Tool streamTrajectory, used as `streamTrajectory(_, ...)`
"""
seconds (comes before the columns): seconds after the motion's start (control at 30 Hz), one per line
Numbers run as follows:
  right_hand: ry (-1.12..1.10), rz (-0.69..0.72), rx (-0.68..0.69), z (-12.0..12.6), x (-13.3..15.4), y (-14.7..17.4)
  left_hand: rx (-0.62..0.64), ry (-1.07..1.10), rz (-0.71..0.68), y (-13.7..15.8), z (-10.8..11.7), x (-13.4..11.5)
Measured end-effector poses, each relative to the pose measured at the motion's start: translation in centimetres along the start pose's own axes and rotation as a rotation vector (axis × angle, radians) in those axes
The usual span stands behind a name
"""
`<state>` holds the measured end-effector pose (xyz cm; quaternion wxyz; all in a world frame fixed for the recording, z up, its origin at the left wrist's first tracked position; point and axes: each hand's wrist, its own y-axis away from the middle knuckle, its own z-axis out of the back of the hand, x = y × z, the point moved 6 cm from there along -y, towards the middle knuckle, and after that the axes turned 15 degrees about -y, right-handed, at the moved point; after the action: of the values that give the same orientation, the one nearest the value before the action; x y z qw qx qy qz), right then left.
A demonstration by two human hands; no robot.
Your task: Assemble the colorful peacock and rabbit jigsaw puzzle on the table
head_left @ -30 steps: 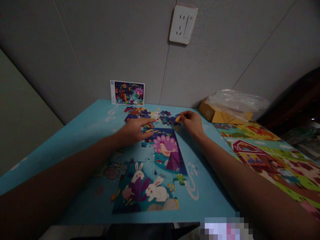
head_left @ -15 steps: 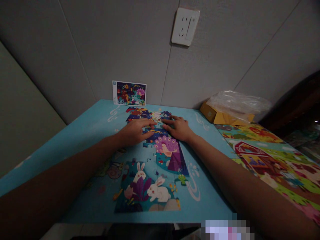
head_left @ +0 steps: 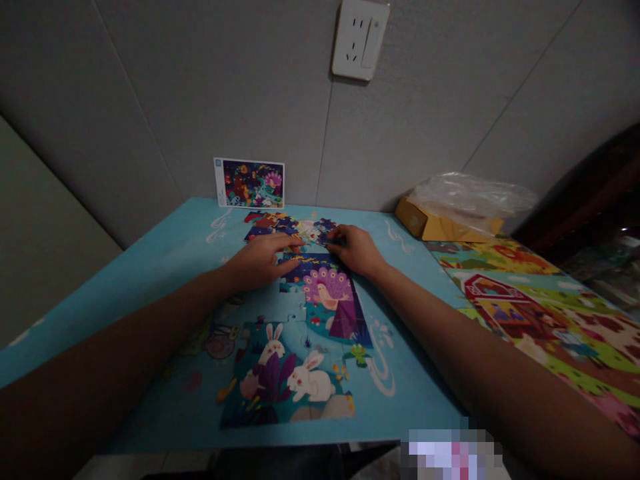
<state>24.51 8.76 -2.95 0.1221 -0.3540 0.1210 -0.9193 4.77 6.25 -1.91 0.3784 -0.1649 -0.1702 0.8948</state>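
Note:
A partly joined jigsaw puzzle (head_left: pixel 325 337) lies on the light-blue tabletop (head_left: pixel 160 257), showing white rabbits near me and a purple peacock farther off. Beyond it is a cluster of loose puzzle pieces (head_left: pixel 263 220). My left hand (head_left: pixel 260 261) rests at the puzzle's upper left, thumb and fingers apart, with nothing seen in it. On the upper right, my right hand (head_left: pixel 356 250) has its fingers curled in a pinch on a dark puzzle piece (head_left: pixel 327 225) at the edge of the cluster. Its fingertips partly hide that piece.
A picture card (head_left: pixel 253 185) leans on the wall at the back. To the right lie a finished-looking farm puzzle (head_left: pixel 530 313) and a yellow box (head_left: pixel 440 223) with clear plastic wrap (head_left: pixel 470 193). A white socket (head_left: pixel 360 40) is on the wall.
My right hand's spread fingers have drawn together into a pinch on a piece. The left hand stays in nearly the same place. The whole view has shifted slightly.

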Motion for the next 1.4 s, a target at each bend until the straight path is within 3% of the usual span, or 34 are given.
streamTrajectory(0.17, -0.105, 0.059, -0.097, 0.8, -0.3, 0.0, 0.041, 0.009, 0.051, -0.1, 0.1, 0.0)
streamTrajectory(0.3, -0.185, 0.261, -0.120, 1.1, 1.5, 0.7, 0.041, 0.068, 0.141, 0.0, 0.1, 0.5)
streamTrajectory(0.43, -0.239, 0.423, -0.011, 0.1, 4.1, 2.0, 0.038, 0.083, 0.189, 0.0, -0.2, 1.0)
streamTrajectory(0.63, -0.348, 0.449, 0.164, -1.4, 5.9, 3.0, 0.113, 0.034, 0.091, -0.2, -0.7, 0.5)
streamTrajectory(0.73, -0.422, 0.401, 0.159, -1.3, 5.7, 3.1, 0.078, 0.126, 0.124, -0.2, -0.2, 0.3)
streamTrajectory(0.83, -0.502, 0.316, 0.055, -0.5, 5.3, 2.8, 0.014, 0.260, 0.217, 0.0, 0.2, 0.4)
streamTrajectory(0.97, -0.443, 0.195, -0.142, 1.4, 4.0, 2.0, -0.014, 0.339, 0.224, 0.0, 0.5, 0.1)
streamTrajectory(1.1, -0.223, -0.153, -0.395, 4.2, -0.6, 1.2, -0.018, 0.300, 0.215, 0.0, 0.7, 0.1)
streamTrajectory(1.23, 0.099, -0.420, -0.287, 4.6, -4.2, 1.0, 0.003, 0.255, 0.204, 0.0, 0.4, 0.2)
streamTrajectory(1.3, 0.230, -0.421, -0.268, 4.4, -4.3, 1.0, 0.007, 0.237, 0.195, 0.0, 0.3, 0.3)
streamTrajectory(1.4, 0.275, -0.237, -0.225, 3.1, -2.4, 0.8, 0.005, 0.236, 0.197, 0.0, 0.3, 0.4)
